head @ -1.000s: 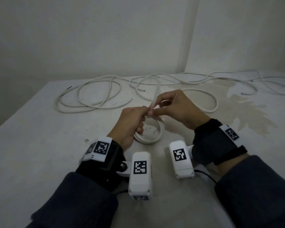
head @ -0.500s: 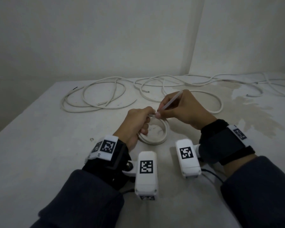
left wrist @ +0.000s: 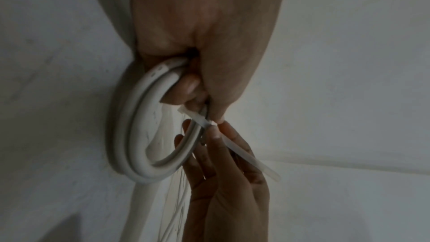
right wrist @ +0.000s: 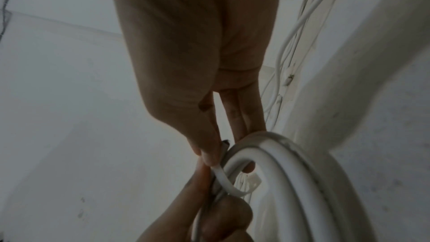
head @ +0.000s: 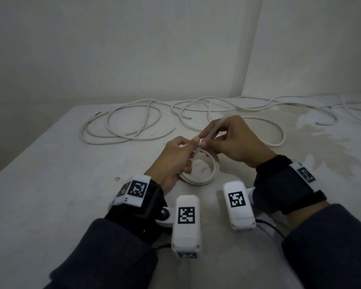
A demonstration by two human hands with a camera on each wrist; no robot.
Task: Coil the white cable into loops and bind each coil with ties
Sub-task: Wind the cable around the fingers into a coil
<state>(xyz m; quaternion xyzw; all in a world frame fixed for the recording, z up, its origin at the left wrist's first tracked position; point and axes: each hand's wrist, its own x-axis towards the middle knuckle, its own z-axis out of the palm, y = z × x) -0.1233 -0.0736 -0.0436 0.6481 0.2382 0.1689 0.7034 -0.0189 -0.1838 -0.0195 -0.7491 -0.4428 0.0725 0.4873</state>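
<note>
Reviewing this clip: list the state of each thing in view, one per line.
coil: looped, resting on table, gripped by left hand
tie: wrapped round coil, tail pinched by right hand
loose cable: uncoiled, sprawled across table

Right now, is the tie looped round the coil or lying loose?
Looped: the tie wraps the coil, its tail through the head.

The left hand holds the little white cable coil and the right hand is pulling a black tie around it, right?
Nearly. The tie is white, almost see-through, not black; the left wrist view shows it best. The rest holds: the left hand grips the small coil, and the right hand pinches the tie's tail.
</note>
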